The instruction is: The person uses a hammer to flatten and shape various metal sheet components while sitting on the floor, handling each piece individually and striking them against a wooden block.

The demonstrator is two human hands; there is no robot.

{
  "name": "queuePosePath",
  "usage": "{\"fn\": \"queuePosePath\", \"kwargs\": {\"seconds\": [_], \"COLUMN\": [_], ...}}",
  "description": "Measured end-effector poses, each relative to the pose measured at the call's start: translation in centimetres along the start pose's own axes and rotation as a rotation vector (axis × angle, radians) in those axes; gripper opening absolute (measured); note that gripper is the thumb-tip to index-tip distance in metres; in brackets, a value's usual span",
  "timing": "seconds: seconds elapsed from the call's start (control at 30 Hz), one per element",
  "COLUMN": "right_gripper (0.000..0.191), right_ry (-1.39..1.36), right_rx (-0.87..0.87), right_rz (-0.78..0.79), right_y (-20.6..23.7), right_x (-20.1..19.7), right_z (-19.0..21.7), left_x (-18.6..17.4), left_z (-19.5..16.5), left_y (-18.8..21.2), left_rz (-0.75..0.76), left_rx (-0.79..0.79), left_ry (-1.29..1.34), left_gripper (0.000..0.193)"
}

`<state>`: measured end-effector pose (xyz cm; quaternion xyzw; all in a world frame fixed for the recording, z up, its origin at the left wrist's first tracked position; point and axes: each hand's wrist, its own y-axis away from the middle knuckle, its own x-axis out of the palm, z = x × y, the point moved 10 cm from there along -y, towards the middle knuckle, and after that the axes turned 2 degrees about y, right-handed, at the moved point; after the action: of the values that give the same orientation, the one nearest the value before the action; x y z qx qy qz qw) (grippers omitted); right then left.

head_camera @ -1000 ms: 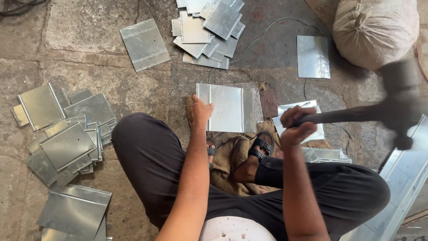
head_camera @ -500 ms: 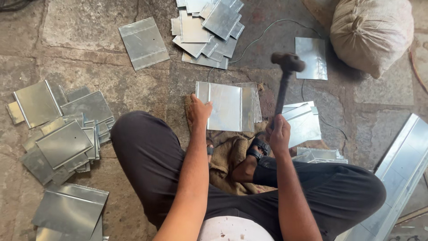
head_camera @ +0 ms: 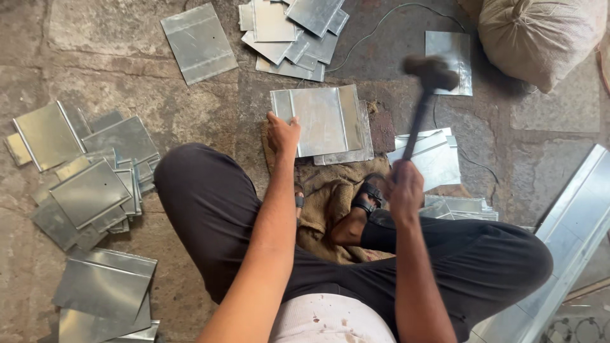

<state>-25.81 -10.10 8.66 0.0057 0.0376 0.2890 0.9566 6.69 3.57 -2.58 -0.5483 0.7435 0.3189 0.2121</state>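
On the stone floor in front of the seated person lies a folded sheet-metal panel (head_camera: 321,119), resting on a thin stack of similar panels just beyond a piece of burlap cloth (head_camera: 324,203). The left hand (head_camera: 283,133) presses down on the panel's near left corner, fingers spread flat over the edge and the thumb along its side, pinning it rather than gripping it. The right hand (head_camera: 405,189) is clenched around the lower end of a hammer (head_camera: 422,101), whose dark handle rises away from the person and whose blurred head hangs above the floor to the right of the panel, well clear of the metal.

Both legs, in dark trousers, are crossed, and a sandalled foot (head_camera: 362,209) rests on the burlap between the arms. To the right of the hammer handle lies another small stack of bent panels (head_camera: 435,159), and a single flat sheet (head_camera: 451,54) lies beyond the hammer head, near a tied cloth sack (head_camera: 540,35) at the top right. A heap of cut sheets (head_camera: 292,28) sits at the top centre, one loose sheet (head_camera: 198,41) to its left, and a spread pile of finished panels (head_camera: 89,184) covers the floor at the left. A long metal channel (head_camera: 572,235) runs along the right edge.
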Motion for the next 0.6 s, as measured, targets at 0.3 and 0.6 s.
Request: {"fn": "queuePosePath", "kwargs": {"seconds": [0.3, 0.6], "right_gripper": [0.050, 0.052], "right_ry": [0.391, 0.083], "right_rx": [-0.311, 0.097], "right_rz": [0.063, 0.069], "right_y": [1.7, 2.0], "right_x": [1.6, -0.4], "right_z": [-6.0, -4.8], "left_x": [-0.2, 0.2], "left_z": [0.0, 0.2], "left_y": [0.1, -0.5], "left_rz": [0.027, 0.007], "left_rx": [-0.024, -0.021], "left_ry": [-0.016, 0.021], "left_gripper": [0.066, 0.069]}}
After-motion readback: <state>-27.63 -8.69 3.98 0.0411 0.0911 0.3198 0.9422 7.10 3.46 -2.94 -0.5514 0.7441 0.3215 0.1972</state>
